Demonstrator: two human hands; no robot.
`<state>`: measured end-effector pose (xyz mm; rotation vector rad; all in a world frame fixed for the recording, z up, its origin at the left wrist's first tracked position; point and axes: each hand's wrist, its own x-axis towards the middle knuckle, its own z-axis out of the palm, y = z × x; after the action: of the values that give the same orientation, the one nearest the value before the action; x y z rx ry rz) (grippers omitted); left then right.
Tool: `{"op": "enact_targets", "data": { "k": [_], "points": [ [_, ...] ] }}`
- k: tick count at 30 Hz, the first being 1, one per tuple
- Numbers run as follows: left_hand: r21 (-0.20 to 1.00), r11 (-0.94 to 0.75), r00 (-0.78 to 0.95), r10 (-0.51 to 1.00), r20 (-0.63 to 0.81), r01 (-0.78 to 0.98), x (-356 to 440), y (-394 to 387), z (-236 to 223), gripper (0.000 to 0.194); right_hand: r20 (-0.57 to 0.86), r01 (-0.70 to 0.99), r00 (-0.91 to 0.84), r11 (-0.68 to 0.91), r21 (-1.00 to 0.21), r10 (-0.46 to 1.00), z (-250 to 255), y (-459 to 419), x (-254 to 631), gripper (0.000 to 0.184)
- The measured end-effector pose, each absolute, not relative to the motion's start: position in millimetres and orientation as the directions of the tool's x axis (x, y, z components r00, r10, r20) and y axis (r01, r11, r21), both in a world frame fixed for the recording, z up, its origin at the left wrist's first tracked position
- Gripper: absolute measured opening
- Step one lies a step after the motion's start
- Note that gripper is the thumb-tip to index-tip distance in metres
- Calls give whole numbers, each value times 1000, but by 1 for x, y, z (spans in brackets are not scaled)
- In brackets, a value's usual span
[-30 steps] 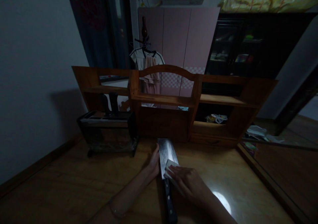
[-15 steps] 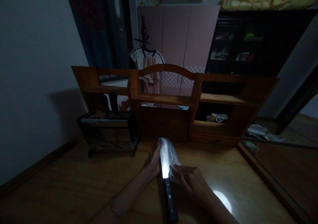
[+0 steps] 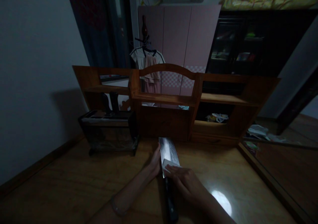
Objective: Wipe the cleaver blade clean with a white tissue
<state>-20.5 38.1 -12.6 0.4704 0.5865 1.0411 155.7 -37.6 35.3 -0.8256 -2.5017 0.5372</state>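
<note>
A cleaver (image 3: 168, 151) with a broad steel blade and dark handle (image 3: 171, 202) lies flat on the wooden desk (image 3: 74, 184), blade pointing away from me. My left hand (image 3: 154, 162) rests against the blade's left edge, fingers stretched along it. My right hand (image 3: 186, 182) presses a small white folded tissue (image 3: 167, 164) onto the blade near the handle, fingers closed on it.
A knife block (image 3: 108, 129) with dark handles stands at the back left. A wooden shelf unit (image 3: 174, 101) runs along the desk's far edge, with crumpled wrappers (image 3: 217, 118) in its right compartment. Papers (image 3: 258, 131) lie at the right.
My right hand has slid the tissue back and forth on the blade: further up half a second ago, now down near the handle again. The left hand has stayed put.
</note>
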Motion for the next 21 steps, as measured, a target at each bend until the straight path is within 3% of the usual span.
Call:
{"op": "enact_targets", "data": {
  "k": [4, 12, 16, 19, 21],
  "points": [
    [606, 421, 412, 896, -163, -675, -21, 36, -10, 74, 322, 490, -688, 744, -454, 650, 39, -34, 161, 42],
    [595, 402, 406, 904, -135, -696, -22, 37, -12, 71, 353, 524, -732, 813, -254, 582, 36, -28, 179, 45],
    [594, 417, 418, 897, -145, -688, -23, 36, -11, 67, 303, 660, -674, 734, -161, 673, 25, -24, 180, 47],
    [595, 399, 411, 903, -124, -698, -24, 36, -11, 67, 374, 742, -553, 644, -185, 745, 19, -19, 183, 50],
    [608, 381, 412, 906, -96, -697, -24, 35, -12, 70, 467, 753, -419, 586, -300, 778, 17, -16, 187, 50]
  ]
}}
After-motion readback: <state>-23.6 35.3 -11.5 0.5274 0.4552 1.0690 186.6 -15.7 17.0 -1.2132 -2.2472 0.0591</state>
